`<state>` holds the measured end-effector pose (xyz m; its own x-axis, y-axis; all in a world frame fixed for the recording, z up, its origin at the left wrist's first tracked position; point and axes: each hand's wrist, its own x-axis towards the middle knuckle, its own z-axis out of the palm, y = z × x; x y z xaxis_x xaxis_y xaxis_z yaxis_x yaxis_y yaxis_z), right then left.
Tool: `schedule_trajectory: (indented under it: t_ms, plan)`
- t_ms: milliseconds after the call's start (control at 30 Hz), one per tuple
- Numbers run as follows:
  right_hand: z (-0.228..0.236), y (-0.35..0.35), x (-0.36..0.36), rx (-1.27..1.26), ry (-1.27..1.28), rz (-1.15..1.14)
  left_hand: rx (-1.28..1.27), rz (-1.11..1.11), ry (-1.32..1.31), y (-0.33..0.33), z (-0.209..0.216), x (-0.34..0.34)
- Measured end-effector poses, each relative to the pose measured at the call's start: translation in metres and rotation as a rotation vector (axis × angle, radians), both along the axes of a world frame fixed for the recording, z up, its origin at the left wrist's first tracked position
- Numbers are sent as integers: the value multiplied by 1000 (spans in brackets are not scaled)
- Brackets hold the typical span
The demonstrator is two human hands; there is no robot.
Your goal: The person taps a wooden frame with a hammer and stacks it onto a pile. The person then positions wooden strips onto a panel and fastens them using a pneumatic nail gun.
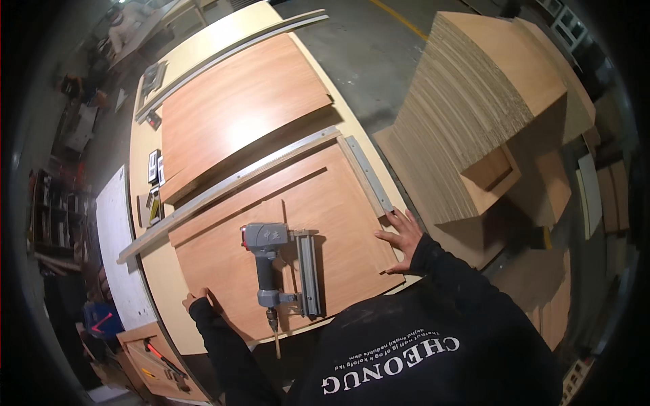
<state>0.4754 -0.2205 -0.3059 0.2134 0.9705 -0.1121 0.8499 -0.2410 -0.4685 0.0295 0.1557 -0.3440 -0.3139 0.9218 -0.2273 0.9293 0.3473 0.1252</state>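
A flat wood-grain panel lies in front of me on a pale worktable. My right hand rests at its right edge with the fingers spread, close to the end of a short metal strip. At the panel's left edge is my left hand, partly covered by its black sleeve, thumb and fingers apart. Between my hands, a grey pneumatic nail gun lies on the panel, its hose fitting toward me. Thin wooden strips lie on the panel too, one partly under the gun.
A long wooden bar with a metal strip crosses the table beyond the panel. Farther back lies a stack of panels. Small boxes line the table's left side. A tall stack of boards stands at right. People work at the far left.
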Motion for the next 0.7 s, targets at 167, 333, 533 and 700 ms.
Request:
schedule_trajectory:
  t_ms: [167, 333, 533, 700]
  plan:
    - [3, 2, -5, -20, -8, 2, 324, -354, -241, -18, 4, -5]
    - [3, 0, -5, -75, -36, -17, 24, -566, -816, -81, -3, 109]
    - [-1, -6, -1, 48, -27, 5, -421, -562, -978, -66, 3, 156]
    - [-8, -8, 5, 91, 11, -20, -517, -731, -856, -60, 44, 175]
